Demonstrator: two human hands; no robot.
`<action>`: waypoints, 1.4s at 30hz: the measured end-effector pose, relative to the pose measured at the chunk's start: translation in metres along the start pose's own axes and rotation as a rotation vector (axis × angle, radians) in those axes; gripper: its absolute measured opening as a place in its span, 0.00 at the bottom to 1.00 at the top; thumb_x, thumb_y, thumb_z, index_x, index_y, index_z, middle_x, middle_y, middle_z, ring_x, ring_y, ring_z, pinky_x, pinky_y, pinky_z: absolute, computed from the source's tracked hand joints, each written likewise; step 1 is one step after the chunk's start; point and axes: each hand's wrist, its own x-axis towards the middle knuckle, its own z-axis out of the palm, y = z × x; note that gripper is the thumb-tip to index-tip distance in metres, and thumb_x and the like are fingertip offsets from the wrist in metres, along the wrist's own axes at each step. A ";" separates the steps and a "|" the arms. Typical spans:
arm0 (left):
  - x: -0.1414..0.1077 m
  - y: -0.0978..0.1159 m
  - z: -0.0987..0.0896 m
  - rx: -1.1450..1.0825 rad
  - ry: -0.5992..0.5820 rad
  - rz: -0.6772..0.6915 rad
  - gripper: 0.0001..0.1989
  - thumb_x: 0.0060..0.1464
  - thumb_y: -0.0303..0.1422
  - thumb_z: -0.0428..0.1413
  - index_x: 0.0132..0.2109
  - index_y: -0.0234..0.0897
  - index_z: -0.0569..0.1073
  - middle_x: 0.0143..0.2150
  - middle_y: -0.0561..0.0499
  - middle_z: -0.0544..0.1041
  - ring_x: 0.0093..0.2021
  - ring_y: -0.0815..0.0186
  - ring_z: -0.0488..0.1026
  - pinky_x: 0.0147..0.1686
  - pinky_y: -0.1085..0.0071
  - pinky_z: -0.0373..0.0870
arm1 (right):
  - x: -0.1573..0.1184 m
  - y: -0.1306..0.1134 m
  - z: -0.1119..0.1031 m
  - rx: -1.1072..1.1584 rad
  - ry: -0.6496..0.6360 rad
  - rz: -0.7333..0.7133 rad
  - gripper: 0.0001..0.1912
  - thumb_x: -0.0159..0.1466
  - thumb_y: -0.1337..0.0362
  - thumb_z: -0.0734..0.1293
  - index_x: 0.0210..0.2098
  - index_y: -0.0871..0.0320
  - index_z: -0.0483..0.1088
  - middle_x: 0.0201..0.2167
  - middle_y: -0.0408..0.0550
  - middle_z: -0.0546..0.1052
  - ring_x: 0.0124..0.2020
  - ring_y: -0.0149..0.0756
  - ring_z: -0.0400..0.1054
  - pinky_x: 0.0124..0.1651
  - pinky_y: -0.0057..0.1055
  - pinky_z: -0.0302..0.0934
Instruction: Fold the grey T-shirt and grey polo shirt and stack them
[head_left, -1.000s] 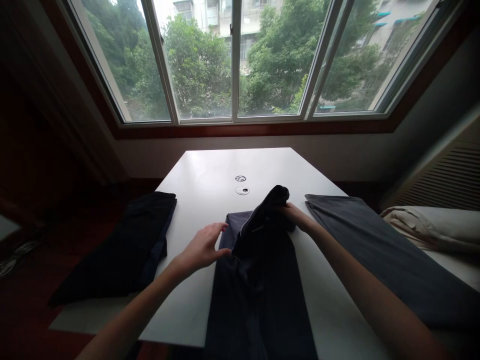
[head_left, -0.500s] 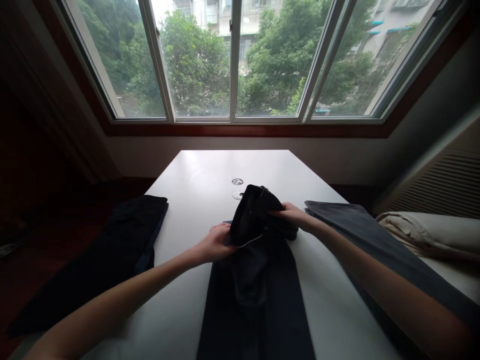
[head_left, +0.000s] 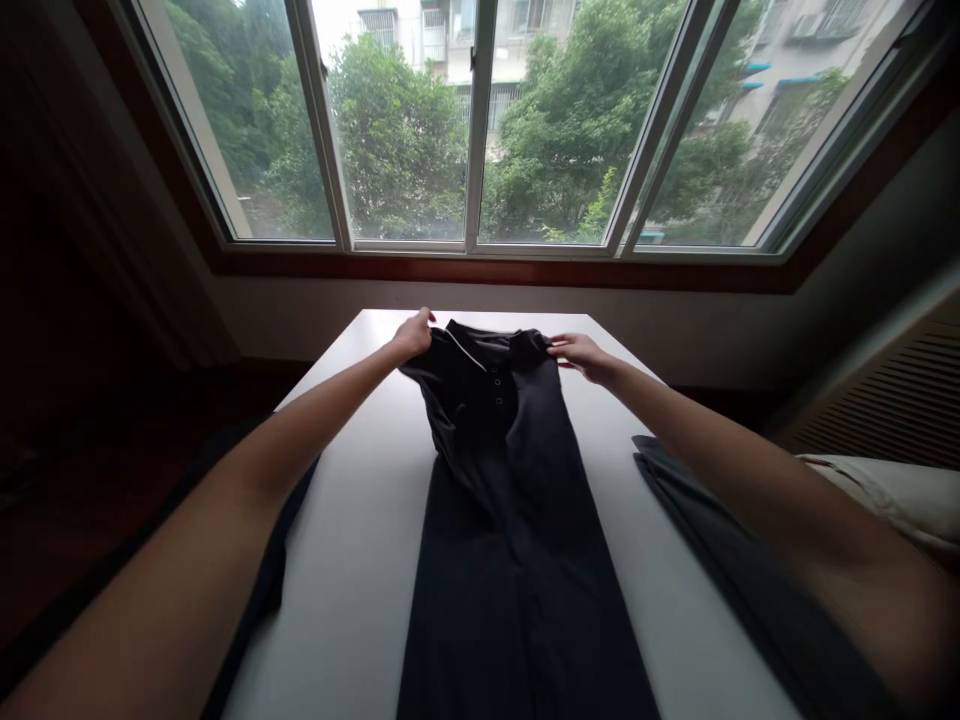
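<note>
Dark navy trousers [head_left: 517, 520] lie lengthwise on the white table [head_left: 352, 540], their legs running toward me and out of the bottom of view. The waist end is at the far side, where small round buttons or snaps and a thin white line show. My left hand [head_left: 415, 333] is closed on the left corner of the waist. My right hand [head_left: 581, 355] pinches the right corner, its fingertips partly hidden by the cloth. Between both hands the waist edge is stretched, with the fabric around it loosely wrinkled.
Dark folded clothes [head_left: 289, 540] lie along the left table edge, partly behind my left arm. A grey folded garment [head_left: 690, 520] and a cream cloth bundle [head_left: 892, 485] are on the right. Beyond the table are a wall and a window [head_left: 472, 140].
The bunched upper part of the trousers has been opened out and drawn away from me toward the far end. Both hands moved farther forward, and the left moved up and slightly leftward.
</note>
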 end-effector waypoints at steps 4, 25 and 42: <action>0.019 0.018 0.027 0.167 0.259 -0.045 0.17 0.62 0.28 0.47 0.57 0.33 0.65 0.58 0.38 0.68 0.57 0.55 0.66 0.56 0.59 0.61 | 0.021 0.000 0.028 -0.247 0.326 -0.001 0.25 0.62 0.65 0.63 0.58 0.64 0.58 0.54 0.61 0.66 0.49 0.40 0.65 0.52 0.38 0.62; -0.043 -0.043 0.071 0.382 -0.239 -0.090 0.26 0.47 0.26 0.58 0.55 0.36 0.66 0.59 0.36 0.64 0.54 0.52 0.70 0.46 0.65 0.70 | -0.018 0.007 0.135 -0.931 -0.084 -0.079 0.32 0.64 0.58 0.63 0.65 0.58 0.51 0.56 0.63 0.65 0.52 0.50 0.67 0.49 0.38 0.62; -0.078 -0.043 0.088 0.358 -0.201 0.092 0.26 0.55 0.46 0.56 0.55 0.35 0.65 0.54 0.37 0.71 0.54 0.50 0.69 0.49 0.60 0.68 | 0.005 0.009 0.111 -0.967 -0.068 -0.076 0.27 0.64 0.68 0.58 0.63 0.48 0.58 0.52 0.58 0.69 0.47 0.45 0.71 0.44 0.36 0.64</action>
